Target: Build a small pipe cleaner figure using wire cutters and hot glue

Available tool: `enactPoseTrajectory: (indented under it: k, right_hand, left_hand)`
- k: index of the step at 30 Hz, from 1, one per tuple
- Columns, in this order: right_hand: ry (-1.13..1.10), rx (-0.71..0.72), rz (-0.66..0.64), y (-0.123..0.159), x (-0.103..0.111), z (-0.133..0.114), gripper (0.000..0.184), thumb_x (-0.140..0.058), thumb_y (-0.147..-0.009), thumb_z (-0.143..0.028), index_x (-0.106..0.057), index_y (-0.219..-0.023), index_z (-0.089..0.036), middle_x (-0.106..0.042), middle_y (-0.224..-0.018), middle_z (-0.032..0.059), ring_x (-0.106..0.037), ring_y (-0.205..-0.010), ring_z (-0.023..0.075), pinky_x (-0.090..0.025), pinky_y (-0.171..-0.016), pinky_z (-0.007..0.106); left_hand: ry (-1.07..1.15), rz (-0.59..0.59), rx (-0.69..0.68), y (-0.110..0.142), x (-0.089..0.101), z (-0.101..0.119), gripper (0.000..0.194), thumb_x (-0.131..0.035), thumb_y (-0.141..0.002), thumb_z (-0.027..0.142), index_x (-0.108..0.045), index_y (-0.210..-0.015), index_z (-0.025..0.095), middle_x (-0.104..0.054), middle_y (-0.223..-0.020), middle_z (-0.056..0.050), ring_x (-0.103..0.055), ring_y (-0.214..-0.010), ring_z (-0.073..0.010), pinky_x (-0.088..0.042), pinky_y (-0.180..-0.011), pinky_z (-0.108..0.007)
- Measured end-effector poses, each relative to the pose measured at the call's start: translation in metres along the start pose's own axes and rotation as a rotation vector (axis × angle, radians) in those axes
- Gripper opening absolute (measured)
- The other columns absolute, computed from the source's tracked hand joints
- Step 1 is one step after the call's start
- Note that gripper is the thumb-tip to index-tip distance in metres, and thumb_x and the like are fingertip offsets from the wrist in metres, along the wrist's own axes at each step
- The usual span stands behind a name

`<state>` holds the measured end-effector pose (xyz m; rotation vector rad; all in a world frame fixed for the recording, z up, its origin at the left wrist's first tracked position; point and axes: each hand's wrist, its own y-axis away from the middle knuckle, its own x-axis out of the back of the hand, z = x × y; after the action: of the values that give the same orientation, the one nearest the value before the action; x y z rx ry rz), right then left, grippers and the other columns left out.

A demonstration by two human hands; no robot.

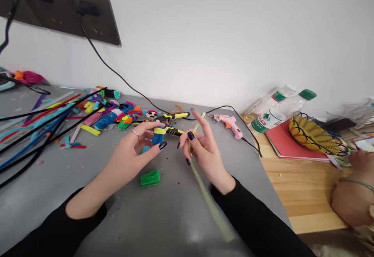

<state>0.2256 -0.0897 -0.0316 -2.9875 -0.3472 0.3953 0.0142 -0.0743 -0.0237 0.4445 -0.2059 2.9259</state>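
Observation:
My left hand point(133, 148) has its thumb and fingers around a small blue pipe-cleaner roll point(158, 138) with a yellow band on top. My right hand point(204, 148) pinches a long pale yellow pipe cleaner point(206, 190); its lower end hangs down toward me, blurred by motion, and its index finger points up. On the mat just below my left hand lies a folded green pipe-cleaner bundle point(150, 178). Behind my hands are yellow-and-black pliers point(175, 131) and a small doll head point(151, 114) with a pink band.
Loose pipe cleaners point(43, 126) and small colourful figures point(108, 118) cover the left of the grey mat point(175, 226). A pink glue gun point(230, 124) with its cord lies back right. Beyond are plastic bottles point(270, 118), a red folder point(282, 142), a yellow basket point(312, 136) and another person's arm point(353, 198).

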Motion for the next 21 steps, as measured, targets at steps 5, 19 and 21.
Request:
enactPoseTrajectory:
  k: [5,19,21]
  right_hand:
    - [0.312,0.059,-0.125,0.0063,-0.0004,-0.0030,0.050,-0.044,-0.112,-0.039,-0.023,-0.157,-0.033,-0.061,-0.079,-0.0033,-0.044,-0.057,0.0146,-0.038,-0.060,0.032]
    - [0.800,0.066,-0.224,0.0048,-0.0033,-0.0052,0.030,-0.043,-0.110,-0.032,-0.044,-0.081,-0.023,-0.045,-0.070,-0.0054,-0.038,-0.063,0.0114,-0.028,-0.064,0.026]
    - [0.810,0.068,-0.228,0.0048,-0.0033,-0.0043,0.030,-0.044,-0.109,-0.031,-0.044,-0.081,-0.023,-0.044,-0.070,-0.0056,-0.037,-0.063,0.0113,-0.028,-0.064,0.026]
  left_hand:
    - [0.178,-0.087,0.078,-0.0010,-0.0007,-0.0008,0.048,-0.077,-0.084,0.042,-0.067,-0.129,0.027,-0.074,-0.131,-0.011,-0.070,-0.123,-0.0335,-0.063,-0.089,-0.038]
    - [0.379,-0.103,0.121,0.0046,-0.0029,-0.0045,0.042,-0.084,-0.086,0.052,-0.079,-0.124,0.034,-0.070,-0.145,-0.006,-0.057,-0.143,-0.0328,-0.056,-0.110,-0.038]
    - [0.389,-0.108,0.139,0.0048,-0.0034,-0.0054,0.044,-0.082,-0.086,0.057,-0.080,-0.124,0.035,-0.071,-0.144,-0.006,-0.058,-0.142,-0.0336,-0.060,-0.103,-0.037]
